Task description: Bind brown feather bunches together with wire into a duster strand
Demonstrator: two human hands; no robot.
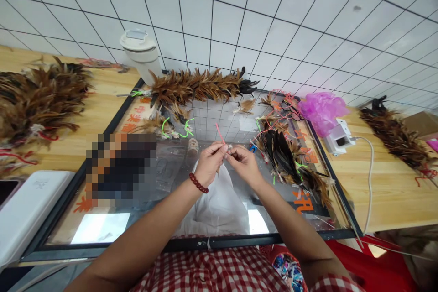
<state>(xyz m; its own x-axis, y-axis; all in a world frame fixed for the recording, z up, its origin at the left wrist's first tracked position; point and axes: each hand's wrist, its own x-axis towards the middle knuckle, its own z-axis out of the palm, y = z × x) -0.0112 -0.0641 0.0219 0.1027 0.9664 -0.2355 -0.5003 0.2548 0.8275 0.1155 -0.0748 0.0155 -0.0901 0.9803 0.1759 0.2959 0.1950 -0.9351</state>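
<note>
My left hand and my right hand meet above a glass-topped table, fingertips pinched together on a small bundle of feathers. A pink string sticks up from the pinch on the left hand's side. A bead bracelet circles my left wrist. To the right of my right hand lies a pile of dark and brown feathers with red and green ties. A long finished feather garland lies at the far side of the glass.
A white cup stands at the back left. Feather heaps lie on the wooden bench at left and another strip at right. A pink plastic bag and a white device with cable sit right of the glass. A tiled wall is behind.
</note>
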